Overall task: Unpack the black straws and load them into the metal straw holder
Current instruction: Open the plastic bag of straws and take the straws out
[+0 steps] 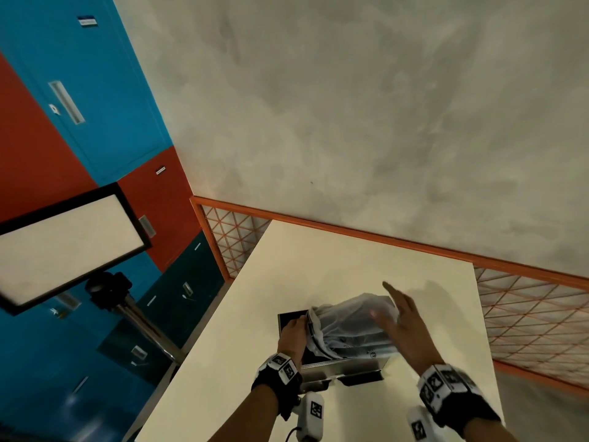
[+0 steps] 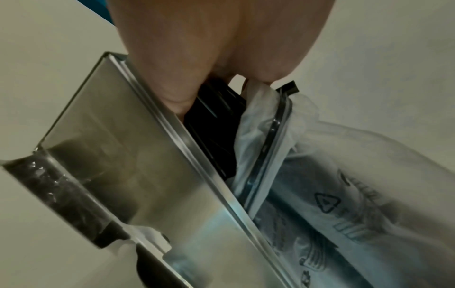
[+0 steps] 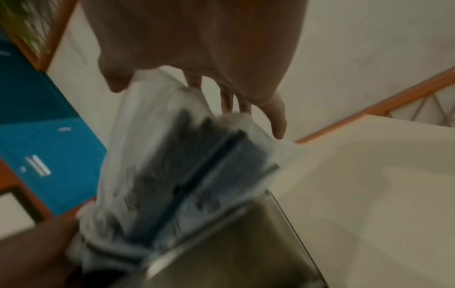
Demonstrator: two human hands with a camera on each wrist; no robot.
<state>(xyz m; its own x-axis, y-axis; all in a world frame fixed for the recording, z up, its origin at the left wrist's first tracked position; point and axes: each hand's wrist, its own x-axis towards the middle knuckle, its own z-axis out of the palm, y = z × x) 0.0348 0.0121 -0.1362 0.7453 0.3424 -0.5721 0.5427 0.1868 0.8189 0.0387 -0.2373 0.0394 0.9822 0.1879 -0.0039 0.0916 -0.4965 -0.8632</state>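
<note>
Left hand (image 1: 291, 333) fingers curl over the plastic bag's (image 1: 353, 323) mouth at the metal straw holder's (image 1: 342, 370) open top; right hand (image 1: 400, 317) fingers straight, spread against the bag's far end. Black straws (image 2: 216, 124) lie partly inside the holder. Best to pin the straws and draw the bag off slowly, level.

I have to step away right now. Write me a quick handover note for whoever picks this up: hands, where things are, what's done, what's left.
Left hand: at the open top of the metal straw holder, fingers on the plastic bag's mouth; exact grip hidden.
Right hand: fingers straight, flat against the far end of the plastic bag.
Black straws: some already lie inside the holder, dark ones still show through the bag.
Holder stands on the table.
Done: bag opened, mouth at the holder.
Left: empty the bag and remove it.
</note>
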